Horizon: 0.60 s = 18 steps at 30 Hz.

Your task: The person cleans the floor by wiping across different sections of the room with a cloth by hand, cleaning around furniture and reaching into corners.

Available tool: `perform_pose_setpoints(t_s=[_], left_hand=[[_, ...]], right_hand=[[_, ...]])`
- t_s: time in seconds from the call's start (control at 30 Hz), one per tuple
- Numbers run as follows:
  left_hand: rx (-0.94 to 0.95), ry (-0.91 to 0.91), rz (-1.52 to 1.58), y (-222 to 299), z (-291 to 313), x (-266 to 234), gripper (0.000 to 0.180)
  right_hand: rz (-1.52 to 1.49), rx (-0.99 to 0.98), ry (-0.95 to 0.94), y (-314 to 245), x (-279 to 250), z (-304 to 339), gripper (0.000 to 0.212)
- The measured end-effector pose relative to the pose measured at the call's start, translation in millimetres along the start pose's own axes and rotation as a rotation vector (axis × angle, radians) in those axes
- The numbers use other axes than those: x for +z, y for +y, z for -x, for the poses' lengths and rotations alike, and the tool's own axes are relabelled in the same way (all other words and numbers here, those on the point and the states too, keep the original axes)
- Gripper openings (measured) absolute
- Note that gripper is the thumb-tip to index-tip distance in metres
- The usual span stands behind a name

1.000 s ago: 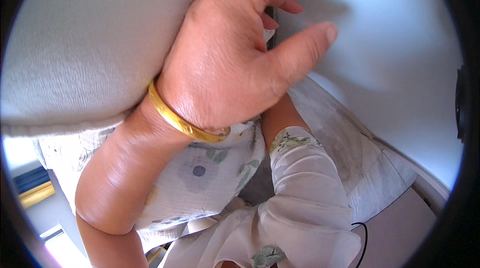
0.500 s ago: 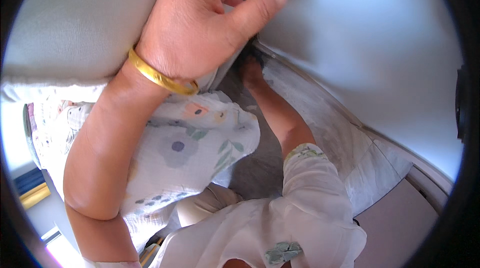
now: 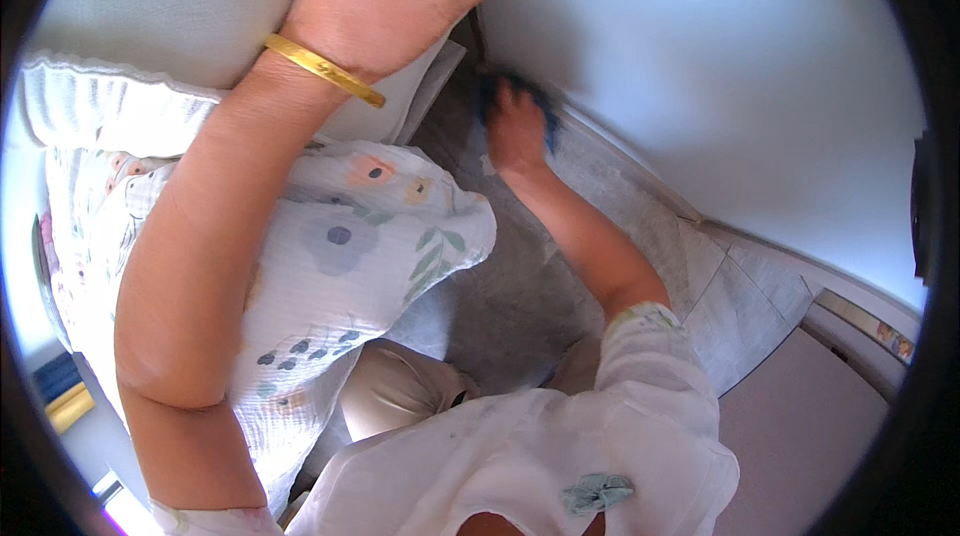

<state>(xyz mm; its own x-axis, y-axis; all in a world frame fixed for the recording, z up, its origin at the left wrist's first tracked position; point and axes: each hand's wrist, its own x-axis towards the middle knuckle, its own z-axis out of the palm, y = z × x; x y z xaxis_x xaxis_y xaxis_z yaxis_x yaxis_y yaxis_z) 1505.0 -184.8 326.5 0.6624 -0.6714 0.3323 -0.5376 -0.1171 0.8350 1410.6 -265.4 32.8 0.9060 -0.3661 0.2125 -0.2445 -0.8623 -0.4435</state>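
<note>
My left hand (image 3: 375, 6), with a gold bangle (image 3: 325, 69) at its wrist, is at the upper edge over the side of a pale padded piece of furniture (image 3: 180, 6). Its thumb stretches away to the right; the fingertips are partly cut off by the picture's edge, and nothing shows in the hand. Down on the grey floor (image 3: 490, 296), my right hand (image 3: 518, 136) presses on a dark blue cloth (image 3: 546, 101) close to the foot of the wall. Motion blurs its fingers, and the hand covers part of the cloth.
A white cloth with printed flowers and leaves (image 3: 370, 226) hangs from the furniture, under my left forearm. On the right rises a pale wall (image 3: 720, 86) with a skirting strip (image 3: 640, 176) along its base. A flat greyish-pink panel (image 3: 800, 426) stands at the lower right.
My right hand has come out of the far corner toward me along the wall, and the blue cloth under it shows more. My left hand sits slightly higher and further left in view.
</note>
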Motion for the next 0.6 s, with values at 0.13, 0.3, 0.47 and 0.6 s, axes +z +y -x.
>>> perform_pose_setpoints(t_s=[0.13,0.3,0.47,0.6], left_hand=[[-0.045,-0.009,0.129,-4,-2,1,0.052],[-0.01,-0.03,0.098,1,2,-3,0.052],[0.035,-0.038,0.042,-11,2,-9,0.053],[0.04,-0.039,0.038,-9,0,-8,0.053]], right_hand=[[0.313,-0.329,-0.081,7,44,-41,0.032],[0.265,-0.331,-0.141,48,30,-12,0.038],[0.553,-0.224,-0.243,118,-47,61,0.043],[0.59,0.285,-0.424,199,-92,122,0.03]])
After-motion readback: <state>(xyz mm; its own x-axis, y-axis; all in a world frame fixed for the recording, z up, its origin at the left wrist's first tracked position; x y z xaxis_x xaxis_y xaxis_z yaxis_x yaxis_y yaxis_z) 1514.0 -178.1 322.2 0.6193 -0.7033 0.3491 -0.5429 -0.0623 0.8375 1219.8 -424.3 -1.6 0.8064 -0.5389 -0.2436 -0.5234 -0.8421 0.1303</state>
